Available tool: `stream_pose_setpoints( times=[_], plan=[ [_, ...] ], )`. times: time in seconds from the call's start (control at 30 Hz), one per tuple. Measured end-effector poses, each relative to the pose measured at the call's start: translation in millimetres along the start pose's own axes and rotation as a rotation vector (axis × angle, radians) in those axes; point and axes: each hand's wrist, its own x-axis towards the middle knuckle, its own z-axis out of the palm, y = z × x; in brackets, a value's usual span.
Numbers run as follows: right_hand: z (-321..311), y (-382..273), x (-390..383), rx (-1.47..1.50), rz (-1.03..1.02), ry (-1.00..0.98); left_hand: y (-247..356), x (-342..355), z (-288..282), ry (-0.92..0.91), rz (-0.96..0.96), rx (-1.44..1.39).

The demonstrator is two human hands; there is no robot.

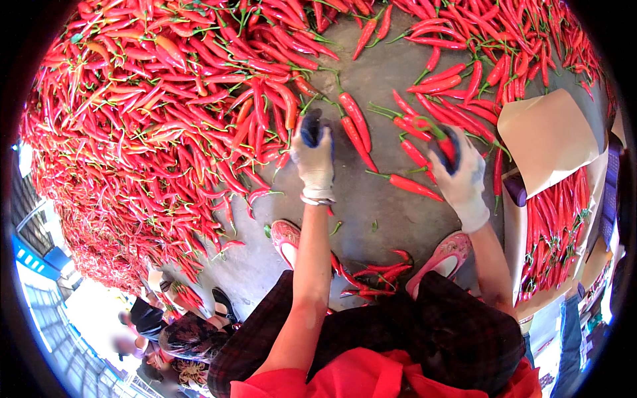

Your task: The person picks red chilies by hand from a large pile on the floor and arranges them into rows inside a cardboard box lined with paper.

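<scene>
Left hand: the gloved left hand reaches out over the concrete floor at the edge of the big chilli heap; its fingers curl down with the blue palm coating showing at the tips, and I cannot tell whether anything is pinched under them
Right hand: the gloved right hand is closed around a red chilli, the pod tucked against the blue palm with its green stem end poking out toward the person's left
Nearest loose pods: two long chillies lie just to the right of the left hand, not touching it, between the two hands
Long axis: those two pods run from upper left to lower right, stems up and away from the person, tips pointing back toward the right foot
Which hand is nearer: the left, clearly; the right hand is already full and sits further off
Another pod: a single chilli lies nearly crosswise just below and left of the right hand
Cardboard box: an open box packed with chillies laid lengthwise stands to the person's right, near the right forearm
Feet: pink shoes planted either side of a small scatter of pods
</scene>
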Motion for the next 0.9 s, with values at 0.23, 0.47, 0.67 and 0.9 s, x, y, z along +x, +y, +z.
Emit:
stream_pose_setpoints(
  times=[0.23, 0.47, 0.67, 0.9],
  plan=[
    [23, 14, 59, -0.594, 0.082, -0.596, 10, -20, 17, -0.231, 0.168, 0.439],
    [3, 12, 75, -0.338, 0.009, -0.42, 15, -13, 10, -0.327, 0.103, 0.565],
    [67, -26, 88, -0.23, 0.027, -0.505, 8, -25, 1, -0.212, -0.02, 0.468],
    [118, -35, 96, -0.291, 0.08, -0.578, -14, -24, -3, -0.249, 0.043, 0.41]
  ],
)
